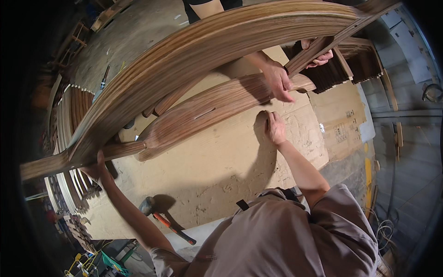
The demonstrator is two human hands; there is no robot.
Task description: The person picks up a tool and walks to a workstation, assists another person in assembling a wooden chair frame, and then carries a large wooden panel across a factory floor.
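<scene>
A large wooden chair frame (207,51) with a broad curved rail stands tilted across the far side of the worktable. My left hand (97,170) grips its left post from below, the fingers mostly hidden behind the wood. Over the board, my right hand (276,129) is closed, apart from the frame; whatever its fingers may hold is too small to make out. Between the posts runs a wide curved slat (203,113) with a narrow slot in it. A co-worker's hand (278,82) touches the slat's right end, and their other hand (320,57) holds the right post.
A mallet (147,206) with an orange and black handle lies on the cardboard-covered table (217,184) near my left forearm. Stacked curved wooden parts (74,111) stand at the left, more slatted pieces (364,60) at the far right. The co-worker stands across the table.
</scene>
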